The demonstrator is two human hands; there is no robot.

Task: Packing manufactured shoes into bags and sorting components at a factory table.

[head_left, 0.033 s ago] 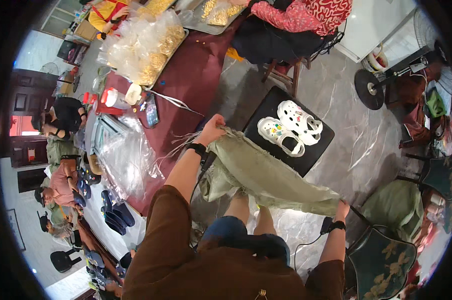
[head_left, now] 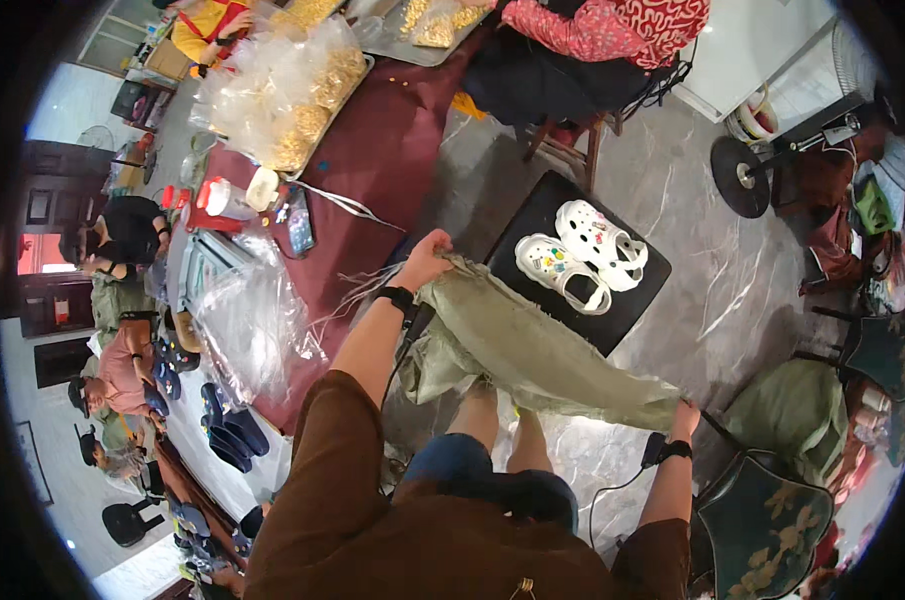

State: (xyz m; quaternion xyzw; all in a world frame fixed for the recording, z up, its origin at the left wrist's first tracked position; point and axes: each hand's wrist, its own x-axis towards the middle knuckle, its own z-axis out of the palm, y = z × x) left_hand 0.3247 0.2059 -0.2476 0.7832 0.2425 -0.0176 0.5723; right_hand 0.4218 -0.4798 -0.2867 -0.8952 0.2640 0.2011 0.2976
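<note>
A green woven sack [head_left: 532, 345] is stretched between my two hands, its cloth slanting down to the right. My left hand [head_left: 429, 257] is closed on one corner, where loose threads fray out toward the table. At the other end my right hand [head_left: 686, 420] grips the opposite corner. The lower left part of the sack hangs in folds before my legs. Just beyond it, a pair of white clogs [head_left: 597, 245] with colourful charms rests on a black square seat [head_left: 522, 225].
Left of me, a table with a dark red cloth [head_left: 392, 140] bears clear plastic bags [head_left: 252, 320], a phone [head_left: 300, 228] and a tray of bagged yellow pieces. A fan base [head_left: 739, 178], another green sack [head_left: 792, 415] and a patterned chair [head_left: 767, 520] stand right. People work nearby.
</note>
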